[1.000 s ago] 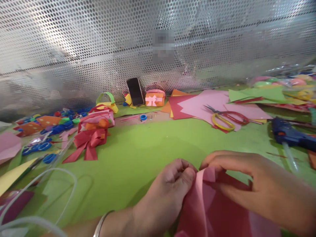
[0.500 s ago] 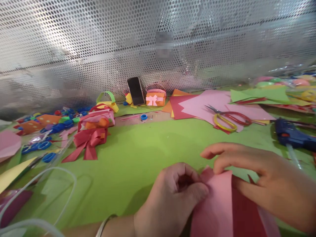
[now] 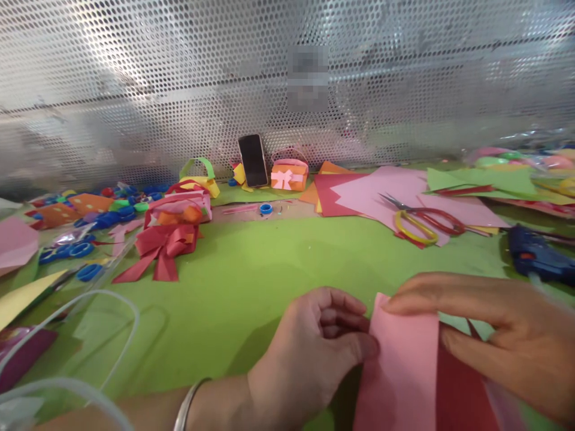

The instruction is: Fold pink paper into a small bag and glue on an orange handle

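A pink paper sheet (image 3: 399, 365) lies folded on the green paper-covered table (image 3: 251, 275) at the bottom middle, with a red sheet (image 3: 458, 395) under it. My left hand (image 3: 309, 353) is curled, its thumb and fingers pinching the pink sheet's left edge. From the right, my right hand (image 3: 489, 329) reaches over the sheet, fingers stretched flat, fingertips pressing its top corner.
Red-and-yellow scissors (image 3: 422, 218) lie on loose pink sheets at the back right. A blue glue gun (image 3: 539, 257) lies at the right. A red paper bow (image 3: 164, 248), small paper baskets, a phone (image 3: 253, 160) against the perforated metal wall, and blue rings at the left.
The pink sheet has been folded flatter and now shows a straight top edge. My right fingers have stretched out over its corner. My left hand shifted slightly right along the edge.
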Available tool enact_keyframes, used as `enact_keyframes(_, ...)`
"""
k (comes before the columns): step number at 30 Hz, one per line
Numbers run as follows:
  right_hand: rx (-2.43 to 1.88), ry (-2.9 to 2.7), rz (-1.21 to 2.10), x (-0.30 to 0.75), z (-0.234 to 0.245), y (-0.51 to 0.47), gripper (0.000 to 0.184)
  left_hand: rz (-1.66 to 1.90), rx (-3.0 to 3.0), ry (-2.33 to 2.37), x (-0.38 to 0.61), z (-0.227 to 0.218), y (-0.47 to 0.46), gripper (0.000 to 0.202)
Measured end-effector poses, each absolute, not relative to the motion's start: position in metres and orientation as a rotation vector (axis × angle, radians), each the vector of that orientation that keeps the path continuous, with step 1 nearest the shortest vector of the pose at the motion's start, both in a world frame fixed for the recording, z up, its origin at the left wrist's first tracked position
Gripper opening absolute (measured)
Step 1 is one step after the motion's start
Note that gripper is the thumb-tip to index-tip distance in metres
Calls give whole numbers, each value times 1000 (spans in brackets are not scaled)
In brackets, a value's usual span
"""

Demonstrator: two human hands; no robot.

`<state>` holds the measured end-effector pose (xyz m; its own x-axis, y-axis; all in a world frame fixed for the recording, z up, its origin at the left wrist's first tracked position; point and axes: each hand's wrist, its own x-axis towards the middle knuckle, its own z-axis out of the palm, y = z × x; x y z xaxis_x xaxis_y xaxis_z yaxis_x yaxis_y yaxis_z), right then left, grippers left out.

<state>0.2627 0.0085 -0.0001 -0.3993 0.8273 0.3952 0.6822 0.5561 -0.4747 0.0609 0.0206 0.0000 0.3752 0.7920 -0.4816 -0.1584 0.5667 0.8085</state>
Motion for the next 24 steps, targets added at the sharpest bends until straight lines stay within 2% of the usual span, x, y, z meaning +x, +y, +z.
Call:
enact_keyframes(7,-1287,-2127,613,260,9,14,33,685,689,976,61,-2,21,17)
enact_keyframes(14,-1229,-2129,653,256,10,9,24,610,675,908,58,-1,24,61)
enact_keyframes(20,-1079,-2140,556,253,12,3,27,587,624,915,55,2,26,59)
enact_keyframes(24,-1064,-2115,653,254,11,3,25,591,615,897,53,2,26,53)
